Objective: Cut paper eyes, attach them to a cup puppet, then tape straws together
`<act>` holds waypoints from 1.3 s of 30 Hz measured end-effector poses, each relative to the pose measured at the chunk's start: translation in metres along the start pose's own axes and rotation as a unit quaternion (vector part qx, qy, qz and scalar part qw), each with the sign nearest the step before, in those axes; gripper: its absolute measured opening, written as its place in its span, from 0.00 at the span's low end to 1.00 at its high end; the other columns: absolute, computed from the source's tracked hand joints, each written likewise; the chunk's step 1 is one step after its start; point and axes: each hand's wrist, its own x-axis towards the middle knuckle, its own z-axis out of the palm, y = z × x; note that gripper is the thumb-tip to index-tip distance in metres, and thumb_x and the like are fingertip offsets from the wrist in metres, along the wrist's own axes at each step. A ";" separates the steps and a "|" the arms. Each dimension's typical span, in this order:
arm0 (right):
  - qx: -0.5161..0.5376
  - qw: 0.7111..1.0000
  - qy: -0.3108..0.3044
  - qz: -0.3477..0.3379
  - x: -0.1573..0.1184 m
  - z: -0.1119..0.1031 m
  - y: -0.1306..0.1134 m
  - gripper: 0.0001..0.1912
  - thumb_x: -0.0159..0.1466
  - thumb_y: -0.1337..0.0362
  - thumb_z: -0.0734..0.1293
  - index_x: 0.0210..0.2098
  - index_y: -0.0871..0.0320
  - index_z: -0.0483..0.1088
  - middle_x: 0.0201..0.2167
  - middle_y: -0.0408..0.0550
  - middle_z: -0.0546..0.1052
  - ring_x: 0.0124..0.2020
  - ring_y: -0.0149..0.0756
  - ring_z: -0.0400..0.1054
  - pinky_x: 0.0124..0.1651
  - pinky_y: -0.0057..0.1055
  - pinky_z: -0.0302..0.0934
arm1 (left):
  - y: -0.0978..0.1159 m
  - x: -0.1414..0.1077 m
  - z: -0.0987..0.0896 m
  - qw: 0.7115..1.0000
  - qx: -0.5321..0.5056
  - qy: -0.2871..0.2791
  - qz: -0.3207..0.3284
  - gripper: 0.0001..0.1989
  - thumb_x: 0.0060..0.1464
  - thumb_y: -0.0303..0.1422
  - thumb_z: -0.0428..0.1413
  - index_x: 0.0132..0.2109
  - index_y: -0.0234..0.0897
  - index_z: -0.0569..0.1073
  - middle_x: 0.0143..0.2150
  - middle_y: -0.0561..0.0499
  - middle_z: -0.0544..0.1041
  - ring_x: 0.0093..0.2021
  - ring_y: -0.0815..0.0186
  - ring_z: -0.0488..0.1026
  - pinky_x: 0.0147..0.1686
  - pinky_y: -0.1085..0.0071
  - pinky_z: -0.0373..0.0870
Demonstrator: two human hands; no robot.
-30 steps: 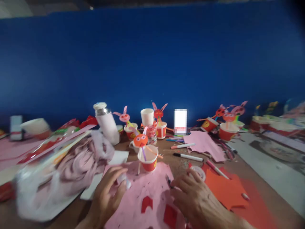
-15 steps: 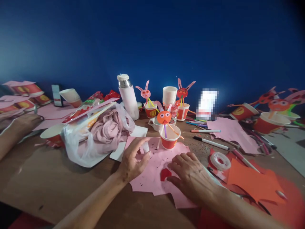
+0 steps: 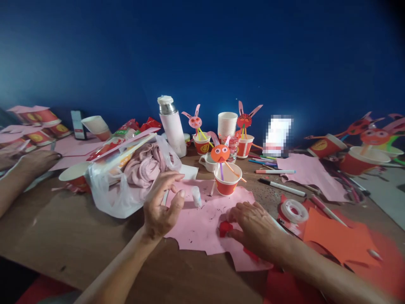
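Note:
My left hand (image 3: 163, 204) hovers over the left part of the pink sheet (image 3: 205, 236), fingers bent and apart, holding nothing. A small whitish, translucent glue bottle (image 3: 196, 197) stands on the sheet just right of it, not touched. My right hand (image 3: 253, 226) rests on the sheet's right side, its thumb and fingertips closed at the edge of a small red paper piece (image 3: 225, 229). More red paper (image 3: 251, 253) shows under that hand. Beyond both hands stands a red-and-white paper cup (image 3: 227, 188) bearing an orange rabbit-eared face (image 3: 220, 153) on coloured stems.
At left are a plastic bag (image 3: 109, 196) with cloth and another person's arm (image 3: 22, 175). A flask (image 3: 173, 131), stacked cups (image 3: 227, 124) and finished rabbit cups (image 3: 202, 143) stand behind. Markers (image 3: 281, 187), a tape roll (image 3: 294, 210) and orange paper (image 3: 338, 238) lie at right.
My left hand has moved left, away from the glue bottle, which now stands free on the pink sheet. My right hand stays at the red paper piece, which has shifted slightly.

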 end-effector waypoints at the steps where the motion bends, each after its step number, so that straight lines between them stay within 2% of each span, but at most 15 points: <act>1: -0.001 1.000 -0.013 0.003 0.001 -0.002 -0.001 0.10 0.58 0.61 0.64 0.36 0.59 0.72 0.35 0.52 0.74 0.40 0.44 0.67 0.43 0.38 0.55 | 0.005 0.000 -0.002 1.000 0.000 -0.002 0.005 0.13 0.49 0.26 0.50 0.44 0.33 0.68 0.41 0.45 0.68 0.40 0.63 0.66 0.37 0.67 0.68; 4: -0.010 0.999 -0.031 0.016 0.002 -0.004 -0.003 0.11 0.58 0.61 0.63 0.36 0.61 0.72 0.35 0.54 0.75 0.40 0.45 0.67 0.42 0.37 0.56 | 0.022 0.000 -0.007 1.000 -0.006 -0.020 0.022 0.11 0.49 0.24 0.50 0.42 0.33 0.69 0.39 0.46 0.68 0.38 0.64 0.66 0.37 0.67 0.67; 7: -0.023 0.999 -0.017 0.016 0.000 -0.001 -0.003 0.11 0.58 0.62 0.64 0.37 0.62 0.72 0.36 0.54 0.74 0.40 0.45 0.67 0.42 0.37 0.56 | 0.039 -0.004 -0.011 0.998 -0.018 -0.047 0.024 0.10 0.49 0.22 0.50 0.40 0.33 0.69 0.37 0.47 0.69 0.37 0.65 0.67 0.33 0.70 0.67; 11: -0.041 0.999 0.012 0.008 -0.004 0.003 0.000 0.10 0.58 0.63 0.62 0.35 0.62 0.72 0.34 0.54 0.75 0.39 0.45 0.67 0.42 0.38 0.55 | 0.053 -0.018 -0.010 0.994 -0.043 -0.099 -0.015 0.10 0.50 0.22 0.48 0.40 0.34 0.69 0.33 0.48 0.70 0.34 0.66 0.67 0.32 0.70 0.67; 16: -0.019 1.000 0.006 0.014 -0.004 0.002 -0.001 0.08 0.56 0.68 0.61 0.31 0.61 0.72 0.31 0.53 0.76 0.35 0.42 0.69 0.39 0.35 0.55 | 0.061 -0.038 -0.001 0.984 -0.045 -0.163 -0.047 0.07 0.50 0.23 0.48 0.36 0.35 0.68 0.30 0.50 0.70 0.30 0.68 0.67 0.29 0.74 0.65; 20: 0.007 1.000 0.019 0.020 -0.007 0.002 0.000 0.08 0.54 0.71 0.61 0.30 0.59 0.71 0.30 0.48 0.76 0.32 0.37 0.69 0.35 0.30 0.55 | 0.063 -0.045 0.003 0.967 -0.073 -0.204 -0.134 0.06 0.52 0.27 0.47 0.33 0.35 0.69 0.28 0.51 0.69 0.27 0.69 0.66 0.28 0.75 0.64; 23: 0.117 0.992 0.037 0.036 -0.012 0.004 0.009 0.05 0.53 0.69 0.62 0.26 0.58 0.69 0.23 0.43 0.74 0.25 0.31 0.65 0.27 0.26 0.52 | 0.062 -0.044 0.008 0.941 -0.109 -0.210 -0.241 0.07 0.51 0.30 0.49 0.33 0.34 0.70 0.28 0.51 0.69 0.28 0.69 0.66 0.27 0.75 0.64; 25: 0.271 0.961 0.041 0.048 -0.017 0.005 0.019 0.02 0.52 0.68 0.63 0.23 0.58 0.66 0.19 0.40 0.70 0.21 0.27 0.60 0.23 0.23 0.49 | 0.061 -0.040 0.014 0.917 -0.147 -0.203 -0.311 0.07 0.51 0.32 0.50 0.33 0.34 0.71 0.27 0.51 0.69 0.27 0.70 0.66 0.26 0.76 0.64; 28: 0.490 0.870 0.023 0.048 -0.024 0.005 0.036 0.06 0.51 0.65 0.64 0.21 0.59 0.62 0.15 0.36 0.62 0.17 0.23 0.53 0.20 0.22 0.45 | 0.061 -0.030 0.029 0.872 -0.213 -0.198 -0.393 0.09 0.48 0.34 0.52 0.33 0.32 0.71 0.25 0.53 0.69 0.22 0.72 0.64 0.23 0.76 0.62; 30: 0.581 0.813 0.017 0.041 -0.031 0.002 0.044 0.09 0.50 0.63 0.65 0.21 0.59 0.60 0.14 0.35 0.61 0.16 0.22 0.52 0.20 0.22 0.44 | 0.065 -0.021 0.042 0.838 -0.260 -0.209 -0.432 0.10 0.46 0.35 0.53 0.34 0.32 0.71 0.24 0.53 0.69 0.19 0.74 0.63 0.21 0.77 0.61; 32: 0.632 0.773 0.023 0.042 -0.037 -0.002 0.049 0.11 0.50 0.62 0.67 0.21 0.59 0.60 0.15 0.35 0.62 0.18 0.23 0.55 0.22 0.23 0.46 | 0.070 -0.013 0.055 0.803 -0.309 -0.230 -0.455 0.11 0.45 0.36 0.55 0.33 0.31 0.71 0.24 0.53 0.69 0.18 0.75 0.62 0.20 0.77 0.61; 35: 0.668 0.741 0.032 0.066 -0.046 -0.008 0.054 0.12 0.48 0.61 0.69 0.21 0.60 0.61 0.15 0.35 0.62 0.18 0.22 0.54 0.22 0.22 0.46 | 0.077 -0.004 0.072 0.760 -0.369 -0.263 -0.466 0.11 0.43 0.36 0.56 0.31 0.31 0.71 0.23 0.53 0.69 0.20 0.74 0.64 0.20 0.78 0.61; 39: 0.680 0.726 0.045 0.092 -0.051 -0.009 0.064 0.12 0.48 0.62 0.69 0.22 0.60 0.61 0.15 0.34 0.61 0.16 0.21 0.49 0.20 0.22 0.39 | 0.081 -0.001 0.089 0.723 -0.396 -0.295 -0.483 0.10 0.44 0.35 0.56 0.30 0.30 0.71 0.22 0.52 0.71 0.20 0.74 0.65 0.21 0.78 0.61</act>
